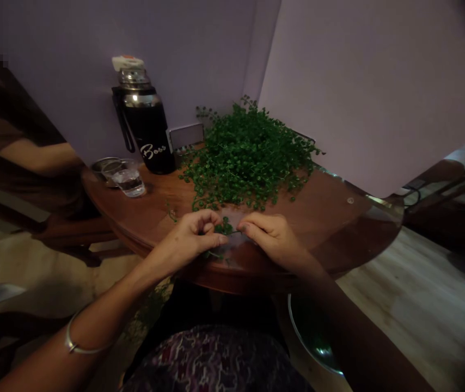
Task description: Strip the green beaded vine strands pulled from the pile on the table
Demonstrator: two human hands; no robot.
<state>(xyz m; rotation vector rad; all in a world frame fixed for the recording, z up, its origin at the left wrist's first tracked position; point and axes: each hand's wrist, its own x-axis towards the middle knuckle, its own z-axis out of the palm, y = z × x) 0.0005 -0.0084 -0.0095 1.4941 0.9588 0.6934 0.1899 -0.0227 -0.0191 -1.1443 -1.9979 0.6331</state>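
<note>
My left hand (187, 237) and my right hand (271, 237) meet over the near edge of a round wooden table (322, 218) with a glass top. Between them is a small sprig of round green leaves (223, 226). My left fingers curl around the sprig, and my right thumb and forefinger pinch a thin stem running from it. Behind my hands lies a large heap of leafy green stems (249, 155), its front strands a little beyond my fingers. A silver bangle (81, 343) circles my left wrist.
A black thermos flask (142, 117), a glass of water (128, 179) and a steel bowl (104, 170) stand at the table's far left, against a lilac wall (359, 92). A seated person in a brown shirt (24, 147) is at left. A round bowl (312, 337) sits on the floor below right.
</note>
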